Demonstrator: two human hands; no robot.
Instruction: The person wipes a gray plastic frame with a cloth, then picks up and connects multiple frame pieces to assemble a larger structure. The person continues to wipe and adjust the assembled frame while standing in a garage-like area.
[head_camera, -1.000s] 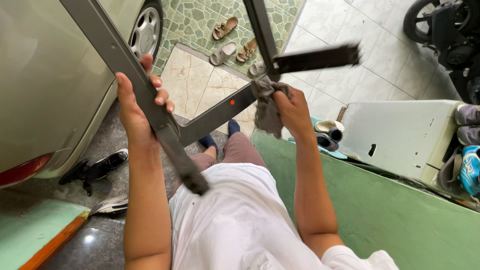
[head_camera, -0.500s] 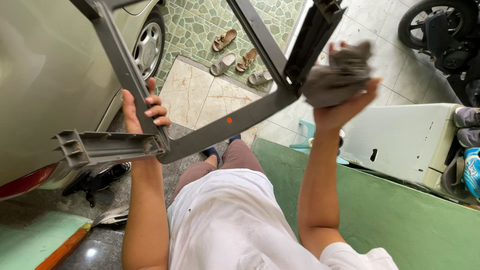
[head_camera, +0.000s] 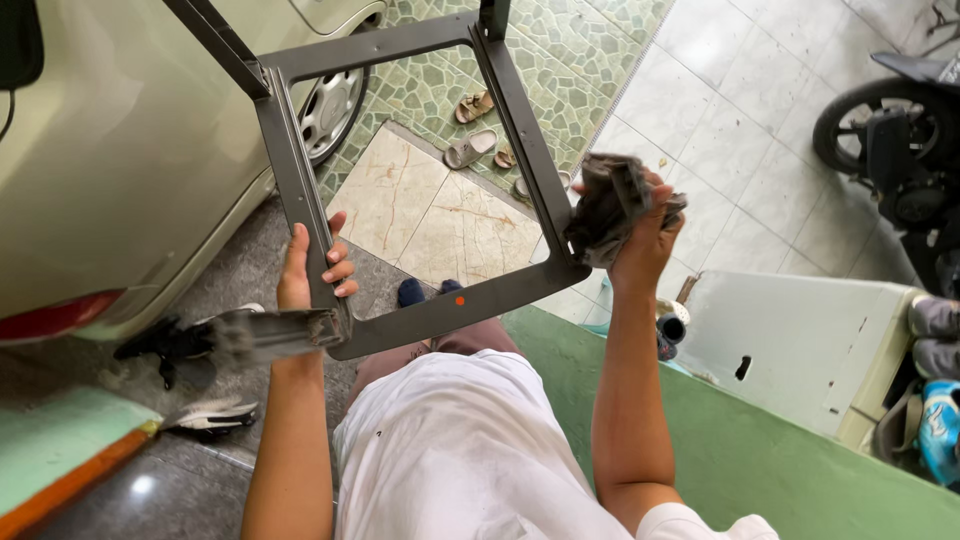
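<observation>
Frame (head_camera: 420, 180) of dark grey metal, square and open in the middle, is held up in front of the person at chest height, tilted so its far edge rises toward the top of the view. Two legs project from its upper corners and run out of view; a third leg (head_camera: 265, 335) sticks out sideways from the lower left corner and appears blurred. A small orange dot marks the near bar.

Left hand (head_camera: 310, 275) is wrapped around the left bar of the frame, fingers curled over the inner edge, thumb behind — a firm grip just above the lower left corner. Right hand (head_camera: 645, 240) is closed on a crumpled grey rag (head_camera: 610, 205), which is pressed against the lower right corner of the frame where the right bar meets the near bar.

Surroundings: the person wears a white shirt (head_camera: 470, 440) and stands beside a green painted ledge (head_camera: 760, 460). To the left, a pale car (head_camera: 130, 150) with one wheel showing through the frame. Sandals (head_camera: 470, 150) lie scattered on the stone-patterned floor beyond the frame. A white box-shaped appliance (head_camera: 800, 350) sits on the right, with a motorcycle (head_camera: 900, 150) behind it on pale tiles. Dark shoes (head_camera: 165, 340) and a light one lie on the polished floor — lower left of the view.
</observation>
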